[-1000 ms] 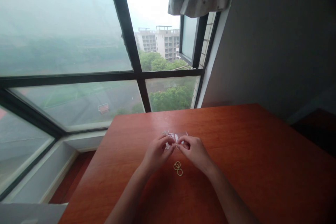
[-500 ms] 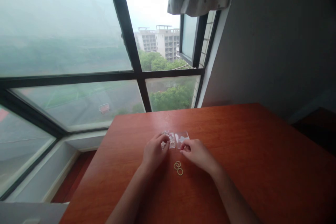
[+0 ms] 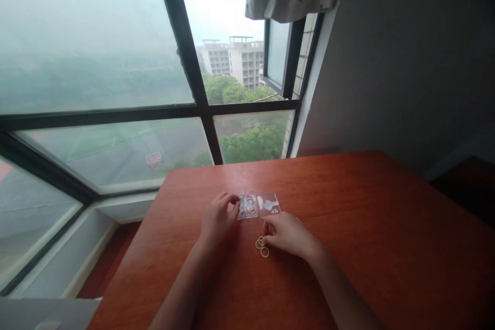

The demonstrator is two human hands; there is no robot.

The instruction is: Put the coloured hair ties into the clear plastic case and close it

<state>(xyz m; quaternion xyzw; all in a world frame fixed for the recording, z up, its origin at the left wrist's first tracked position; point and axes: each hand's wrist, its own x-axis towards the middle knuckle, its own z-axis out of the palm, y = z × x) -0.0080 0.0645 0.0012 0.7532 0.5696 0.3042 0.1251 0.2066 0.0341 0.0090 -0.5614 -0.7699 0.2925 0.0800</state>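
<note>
1. A large window with dark frames (image 3: 204, 110) stood at the far left and beyond the bench, a reddish-brown wooden surface (image 3: 185, 185).
2. The left hand (image 3: 218, 219) was at the left edge of a small, clear plastic case (image 3: 248, 215), its thumb and forefinger curved towards each other; whether its grip pinched anything, I cannot tell.
3. The open case lay on the bench between the hands, with small ring-shaped bands (image 3: 252, 211) inside.
4. Three thin, yellow-green rings (image 3: 264, 252) lay on the bench, nearer the person than the case; two overlapped, and the third was just beside them.
5. A flat, clear plastic lid (image 3: 263, 211) with white patches lay just right of the case.
6. The right hand (image 3: 291, 234) had its fingers curled and its thumb tip at the overlapping rings; I cannot tell whether its grip was closed on one.
7. A grey wall (image 3: 371, 72) rose at the right.
</note>
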